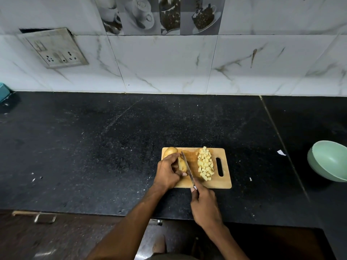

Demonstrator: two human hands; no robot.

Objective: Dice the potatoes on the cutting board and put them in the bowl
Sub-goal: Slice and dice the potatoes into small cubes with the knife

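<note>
Grip status: left hand point(167, 172) is curled over a potato piece point(182, 164) and pins it to the cutting board point(216, 182); right hand point(204, 205) is wrapped round the handle of the knife point(187, 168), near the board's front edge. The blade is laid along the right side of the held piece, tip pointing away from the person; a lengthwise cut is judged to be in hand.

Done so far: a pile of diced cubes point(205, 164) is heaped on the board's right half, just beside the handle slot. Roughly one potato's worth is estimated.

Left to do:
- held piece has to be reduced to cubes; skin is seen on it, cut state under the fingers cannot be told
- a whole potato point(170, 151) is parked at the board's far-left corner, uncut, partly hidden by the left hand
- nothing is seen in the bowl point(330, 162); it is tilted on the counter point(93, 147), well apart to the right, partly out of frame

Progress is judged at under half: dicing partly done, transfer not started. Cubes will have to be carried across a wide stretch of counter, so spillage is a risk.
</note>
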